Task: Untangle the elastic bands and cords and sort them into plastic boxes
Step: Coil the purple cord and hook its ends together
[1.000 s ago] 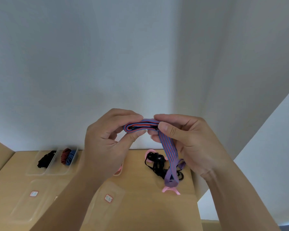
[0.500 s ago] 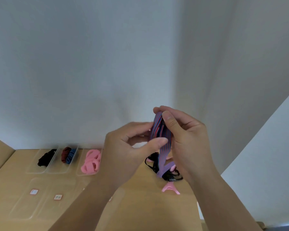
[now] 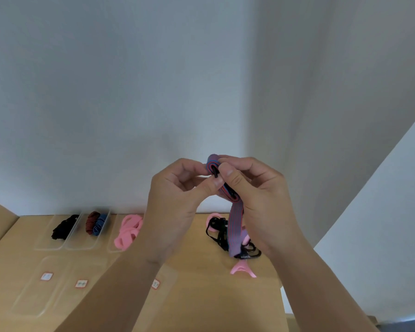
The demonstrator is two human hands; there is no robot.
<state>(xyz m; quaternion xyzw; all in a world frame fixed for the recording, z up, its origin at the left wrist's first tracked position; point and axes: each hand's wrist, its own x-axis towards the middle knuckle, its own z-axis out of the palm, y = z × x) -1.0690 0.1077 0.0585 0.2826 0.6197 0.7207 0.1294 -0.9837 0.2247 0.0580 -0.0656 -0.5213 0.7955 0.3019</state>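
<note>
Now both hands, left hand (image 3: 177, 200) and right hand (image 3: 254, 200), have fingers clamped on the purple red-striped elastic band (image 3: 235, 226), rolled tighter than a second ago above the wooden desk (image 3: 201, 295), nearly ready for the far-left clear plastic boxes (image 3: 91, 243).

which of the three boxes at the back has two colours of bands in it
The middle box, holding a red roll and a blue roll. Its left neighbour holds black cords; its right holds only pink bands.

Plain grey-white walls (image 3: 130, 92), wooden table (image 3: 201, 303)
</note>
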